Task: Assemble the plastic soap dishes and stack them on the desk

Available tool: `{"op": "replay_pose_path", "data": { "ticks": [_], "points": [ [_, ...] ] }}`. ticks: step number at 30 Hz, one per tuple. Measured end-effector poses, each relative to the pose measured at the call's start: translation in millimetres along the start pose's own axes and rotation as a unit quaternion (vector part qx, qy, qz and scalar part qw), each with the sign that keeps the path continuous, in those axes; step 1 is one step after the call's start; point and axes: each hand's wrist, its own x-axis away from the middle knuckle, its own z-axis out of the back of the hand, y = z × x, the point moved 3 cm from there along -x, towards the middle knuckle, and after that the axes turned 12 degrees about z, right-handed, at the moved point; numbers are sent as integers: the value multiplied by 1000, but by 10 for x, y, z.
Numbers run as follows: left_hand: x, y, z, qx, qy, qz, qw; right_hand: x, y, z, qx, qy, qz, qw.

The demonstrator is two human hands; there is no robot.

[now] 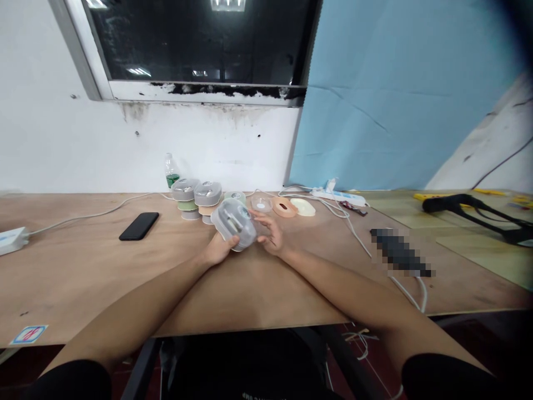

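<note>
One gray lidded container (234, 218), tilted above tabletop (233, 300); clasped at lower edge in left hand (219, 248), beside half-curled, seemingly empty right hand (272, 236). Could slip from one-sided grip or knock stacked containers (208, 193) behind.

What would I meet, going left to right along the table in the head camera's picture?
White box, black phone, left stack of containers, grayish container held in the left hand, right hand, pale yellow piece, power strip, pixelated dark object, black frame-like object.
</note>
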Motion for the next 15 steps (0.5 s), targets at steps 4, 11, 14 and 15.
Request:
{"op": "replay_pose_path", "data": {
  "ticks": [4, 11, 14, 15],
  "points": [
    [-17, -99, 5, 3, 4, 29, 1000, -20, -2, 25, -13, 7, 30, 999],
    [18, -127, -11, -34, 14, 71, 997, -63, 58, 78, 56, 0, -43, 997],
    [34, -157, -6, -61, 10, 113, 992, -32, 240, 250, 104, 152, -158, 970],
    [37, -166, -8, -64, 2, 120, 991, -8, 329, 323, 118, 195, -203, 952]
  ]
}}
